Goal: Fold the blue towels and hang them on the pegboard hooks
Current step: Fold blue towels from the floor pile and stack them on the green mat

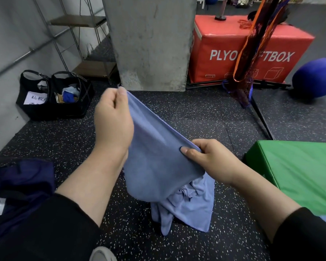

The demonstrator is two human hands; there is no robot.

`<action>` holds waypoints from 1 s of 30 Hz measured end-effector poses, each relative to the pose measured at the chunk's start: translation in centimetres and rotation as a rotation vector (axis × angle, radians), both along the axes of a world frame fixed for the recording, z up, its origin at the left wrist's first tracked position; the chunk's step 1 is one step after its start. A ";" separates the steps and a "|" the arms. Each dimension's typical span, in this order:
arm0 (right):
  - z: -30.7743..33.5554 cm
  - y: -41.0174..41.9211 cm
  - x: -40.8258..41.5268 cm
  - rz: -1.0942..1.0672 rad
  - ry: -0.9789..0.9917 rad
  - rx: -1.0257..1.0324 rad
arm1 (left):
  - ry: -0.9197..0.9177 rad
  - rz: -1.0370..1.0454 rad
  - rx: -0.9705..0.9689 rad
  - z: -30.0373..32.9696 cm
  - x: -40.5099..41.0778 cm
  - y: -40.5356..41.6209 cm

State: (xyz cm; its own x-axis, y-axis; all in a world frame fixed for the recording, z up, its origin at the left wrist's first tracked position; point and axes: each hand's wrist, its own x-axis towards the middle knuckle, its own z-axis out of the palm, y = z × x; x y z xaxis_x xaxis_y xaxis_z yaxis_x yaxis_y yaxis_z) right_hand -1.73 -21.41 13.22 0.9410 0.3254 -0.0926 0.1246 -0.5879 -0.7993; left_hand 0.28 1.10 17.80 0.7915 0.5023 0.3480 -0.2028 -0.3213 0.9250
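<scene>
right hand point(207, 159) nearer, low, thumb and fingers pinched on one end of blue towel point(158, 157) top edge. left hand point(112, 117) farther and higher, fingers curled, other end pinched at fingertips. held edge stretched taut between hands, long axis slanted from near-right up to far-left. rest of cloth hung below, lower part bunched on speckled floor point(205, 113). green mat point(299, 170) at right. red plyo box point(243, 49) beyond. pegboard hooks not seen. fold judged not yet made.
</scene>
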 end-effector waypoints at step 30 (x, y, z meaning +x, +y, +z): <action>1.4 0.8 0.1 -0.021 -0.093 0.070 | 0.413 -0.698 0.475 -2.2 -1.5 -2.2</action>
State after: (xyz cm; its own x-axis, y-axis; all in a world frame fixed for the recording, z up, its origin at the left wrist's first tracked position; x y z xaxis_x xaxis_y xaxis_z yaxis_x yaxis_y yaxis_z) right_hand -1.63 -20.60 14.58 0.9511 0.3083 0.0178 0.1885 -0.5339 -0.8243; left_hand -1.25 -1.14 15.61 0.9666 -0.2554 0.0192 -0.1772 -0.6126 0.7703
